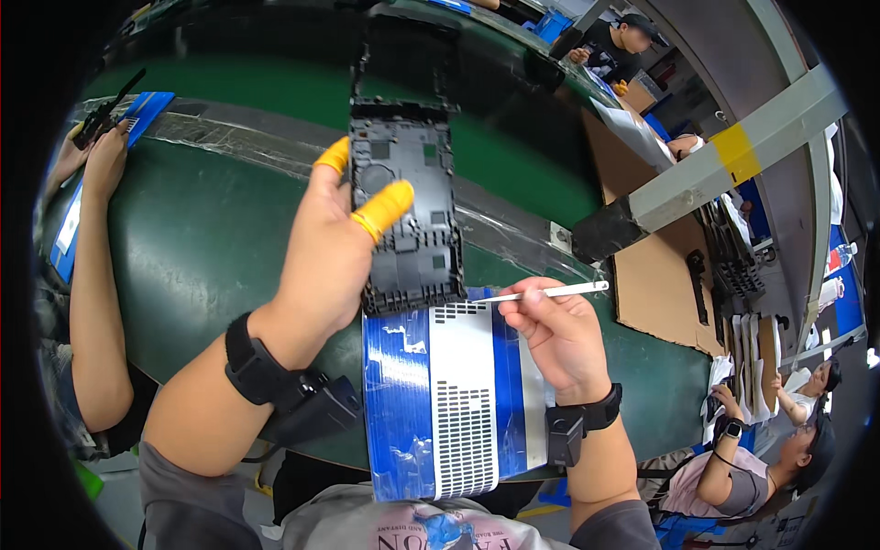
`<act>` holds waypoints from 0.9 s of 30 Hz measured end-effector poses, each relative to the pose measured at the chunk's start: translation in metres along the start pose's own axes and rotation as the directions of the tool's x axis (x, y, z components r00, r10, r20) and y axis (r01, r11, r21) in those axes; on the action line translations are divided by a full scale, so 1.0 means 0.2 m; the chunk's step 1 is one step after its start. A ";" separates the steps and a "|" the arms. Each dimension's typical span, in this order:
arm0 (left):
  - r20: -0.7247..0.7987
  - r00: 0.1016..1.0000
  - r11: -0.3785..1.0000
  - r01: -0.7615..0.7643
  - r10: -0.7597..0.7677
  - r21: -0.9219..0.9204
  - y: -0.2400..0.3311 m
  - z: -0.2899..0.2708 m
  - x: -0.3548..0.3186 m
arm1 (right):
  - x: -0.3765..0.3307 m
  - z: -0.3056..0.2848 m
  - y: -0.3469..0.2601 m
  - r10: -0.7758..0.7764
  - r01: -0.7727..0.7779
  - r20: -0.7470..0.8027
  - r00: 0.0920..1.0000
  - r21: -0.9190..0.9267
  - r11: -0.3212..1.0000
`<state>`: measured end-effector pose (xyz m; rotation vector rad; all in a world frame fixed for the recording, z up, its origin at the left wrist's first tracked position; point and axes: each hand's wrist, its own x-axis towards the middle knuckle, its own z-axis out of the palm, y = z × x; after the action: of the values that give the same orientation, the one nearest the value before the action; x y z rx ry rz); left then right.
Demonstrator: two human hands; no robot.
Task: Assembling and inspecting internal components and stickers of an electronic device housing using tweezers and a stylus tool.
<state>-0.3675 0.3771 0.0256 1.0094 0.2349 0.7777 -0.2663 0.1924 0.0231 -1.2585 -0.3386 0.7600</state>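
My left hand [330, 238], with yellow finger cots on thumb and a finger, grips a black moulded plastic housing [412, 202] by its left edge. The housing has ribs, small square openings and a toothed lower end; its top part fades into the dark background. Beside its lower right corner, my right hand [557, 335] pinches a slim pale tool [573, 290] with a thin pointed tip facing the housing. Its exact kind is unclear. Below lies a blue board [399, 403] carrying a white sheet [465, 367] with rows of small dark rectangles.
A green belt [257, 105] runs along the far side of the dark green table [202, 247]. A grey metal post [678, 188] slants in at right, near a cardboard sheet [655, 284]. A co-worker's arm [101, 284] is at left; other people sit at right.
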 end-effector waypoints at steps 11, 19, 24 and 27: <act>-0.050 0.971 0.950 0.219 -0.235 -0.223 -0.04 -0.04 0.03 | 0.04 -0.07 0.09 -0.066 0.066 -0.030 0.997 -0.018 0.998; -0.016 0.978 0.946 0.196 -0.208 -0.258 -0.04 0.00 -0.01 | 0.06 -0.08 0.11 -0.067 0.063 -0.087 0.994 -0.054 0.997; 0.039 0.980 0.941 0.197 -0.194 -0.275 -0.04 0.00 -0.02 | 0.06 -0.07 0.12 -0.071 0.064 -0.106 0.992 -0.071 0.995; 0.039 0.980 0.939 0.199 -0.196 -0.281 -0.06 0.00 -0.02 | 0.06 -0.07 0.12 -0.075 0.067 -0.113 0.991 -0.075 0.995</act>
<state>-0.3653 0.3707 0.0142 0.7055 0.2053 0.6017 -0.2569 0.1929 -0.0059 -1.3443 -0.3163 0.6162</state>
